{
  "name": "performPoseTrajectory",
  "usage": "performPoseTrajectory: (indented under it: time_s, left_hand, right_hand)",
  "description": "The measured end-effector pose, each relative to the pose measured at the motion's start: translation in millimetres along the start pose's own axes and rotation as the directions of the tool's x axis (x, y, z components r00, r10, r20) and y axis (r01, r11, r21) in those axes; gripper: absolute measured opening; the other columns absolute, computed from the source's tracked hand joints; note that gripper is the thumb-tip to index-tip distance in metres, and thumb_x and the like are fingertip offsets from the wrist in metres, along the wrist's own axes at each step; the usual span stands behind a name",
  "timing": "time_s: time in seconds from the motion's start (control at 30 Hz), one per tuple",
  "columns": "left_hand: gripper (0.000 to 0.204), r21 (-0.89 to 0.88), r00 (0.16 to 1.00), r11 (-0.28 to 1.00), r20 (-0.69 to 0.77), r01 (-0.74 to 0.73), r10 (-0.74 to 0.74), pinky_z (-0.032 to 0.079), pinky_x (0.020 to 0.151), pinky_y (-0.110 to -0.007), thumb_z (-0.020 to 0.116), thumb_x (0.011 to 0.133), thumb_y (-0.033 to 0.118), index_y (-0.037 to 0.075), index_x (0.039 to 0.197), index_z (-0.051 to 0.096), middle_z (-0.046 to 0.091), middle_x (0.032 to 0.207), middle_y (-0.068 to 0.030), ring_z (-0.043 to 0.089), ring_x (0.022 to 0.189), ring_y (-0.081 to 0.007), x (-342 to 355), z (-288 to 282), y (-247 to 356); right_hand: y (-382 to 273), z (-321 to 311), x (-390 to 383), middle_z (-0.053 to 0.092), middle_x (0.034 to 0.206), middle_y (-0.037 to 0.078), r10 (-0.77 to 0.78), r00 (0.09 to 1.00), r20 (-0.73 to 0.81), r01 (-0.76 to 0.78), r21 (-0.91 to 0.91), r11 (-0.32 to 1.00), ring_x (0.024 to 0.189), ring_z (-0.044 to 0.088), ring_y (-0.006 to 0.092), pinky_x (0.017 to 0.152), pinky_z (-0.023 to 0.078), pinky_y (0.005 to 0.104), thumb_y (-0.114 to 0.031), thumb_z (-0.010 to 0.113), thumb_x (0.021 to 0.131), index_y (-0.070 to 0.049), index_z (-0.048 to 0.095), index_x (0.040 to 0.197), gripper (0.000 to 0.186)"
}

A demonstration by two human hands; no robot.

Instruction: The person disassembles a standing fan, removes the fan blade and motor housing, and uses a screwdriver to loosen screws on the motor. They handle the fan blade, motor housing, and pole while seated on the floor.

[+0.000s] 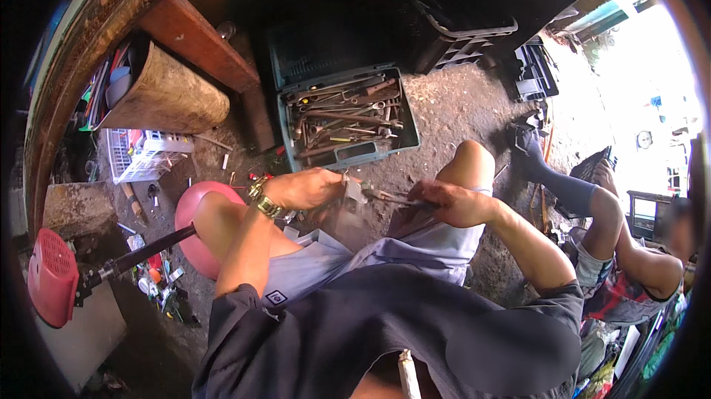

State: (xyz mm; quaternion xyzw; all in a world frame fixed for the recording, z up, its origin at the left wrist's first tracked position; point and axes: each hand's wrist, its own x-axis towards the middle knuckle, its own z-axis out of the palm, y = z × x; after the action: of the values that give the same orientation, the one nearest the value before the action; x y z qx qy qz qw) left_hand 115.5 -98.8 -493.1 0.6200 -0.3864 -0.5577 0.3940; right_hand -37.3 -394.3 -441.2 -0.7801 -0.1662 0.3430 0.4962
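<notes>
My left hand (pixel 309 187), with a metal-banded watch (pixel 264 200) at its wrist, is closed on a small, light grey metal piece (pixel 353 192) above my lap. My right hand (pixel 453 203) wraps round the handles of a tool that looks like pliers (pixel 386 196). Its jaws point left and reach the metal piece or lie right beside it; whether they grip it I cannot tell. Both hands are over my knees and grey shorts (pixel 404 253). Just beyond them on the ground lies an opened teal toolbox (pixel 409 132) full of wrenches and other rusty tools.
A pink fan (pixel 53 277) stands at my left, its round base (pixel 194 251) by my knee. Farther left are a white plastic basket (pixel 141 166) and a worn brown container (pixel 174 95). A dark crate (pixel 466 47) stands at the back. Another person (pixel 629 273) sits at the right.
</notes>
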Motion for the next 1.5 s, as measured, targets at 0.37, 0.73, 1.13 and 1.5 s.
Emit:
performPoseTrajectory:
  time_s: [0.37, 0.73, 1.13, 1.5]
  left_hand:
    - [0.062, -0.347, 0.934, 0.878, -0.253, -0.331, 0.252, 0.05, 0.089, -0.037, 0.054, 0.098, 0.018, 0.002, 0.151, 0.027, 0.065, 0.111, -0.0145, 0.064, 0.091, -0.0213, -8.1, -11.8, 22.2]
    - [0.064, -0.144, 0.848, 0.917, -0.455, -0.372, 0.272, 0.041, 0.105, -0.036, 0.046, 0.102, 0.044, 0.002, 0.149, 0.037, 0.064, 0.124, -0.0139, 0.058, 0.117, -0.0218, -17.9, -13.6, 35.0]
    - [0.044, 0.413, 0.783, 0.888, -0.478, -0.2, 0.398, 0.048, 0.053, -0.034, 0.042, 0.104, 0.04, 0.018, 0.141, 0.052, 0.072, 0.083, -0.0131, 0.057, 0.048, -0.0132, -24.2, -17.6, 72.0]
    - [0.047, 0.55, 0.888, 0.833, -0.35, -0.062, 0.297, 0.054, 0.062, -0.034, 0.043, 0.101, 0.048, 0.019, 0.135, 0.058, 0.073, 0.096, -0.0147, 0.067, 0.054, -0.0206, -29.9, -21.9, 113.2]
  right_hand:
    - [34.1, -5.1, -31.7, 0.011, 0.162, 0.021, -0.299, 0.948, -0.105, 0.307, 0.534, 0.787, 0.15, 0.008, 0.0333, 0.116, 0.021, 0.0409, -0.009, 0.067, 0.084, 0.001, 0.056, 0.134, 0.052]
    - [27.9, 31.8, 23.1, 0.067, 0.085, 0.005, 0.471, 0.52, -0.713, 0.109, 0.602, 0.791, 0.065, 0.062, 0.0173, 0.059, 0.053, 0.0312, -0.017, 0.069, 0.093, -0.004, 0.055, 0.096, 0.018]
    - [22.6, 61.2, -5.3, 0.061, 0.072, 0.004, 0.402, 0.617, -0.677, 0.256, 0.656, 0.71, 0.05, 0.052, 0.0123, 0.047, 0.047, 0.026, -0.02, 0.069, 0.092, -0.007, 0.056, 0.093, 0.019]
    - [-53.9, 1.9, -12.3, 0.068, 0.075, 0.008, 0.21, 0.915, -0.345, -0.147, 0.201, 0.969, 0.071, 0.067, 0.0158, 0.066, 0.052, 0.0309, -0.037, 0.055, 0.101, 0.0, 0.065, 0.091, 0.04]
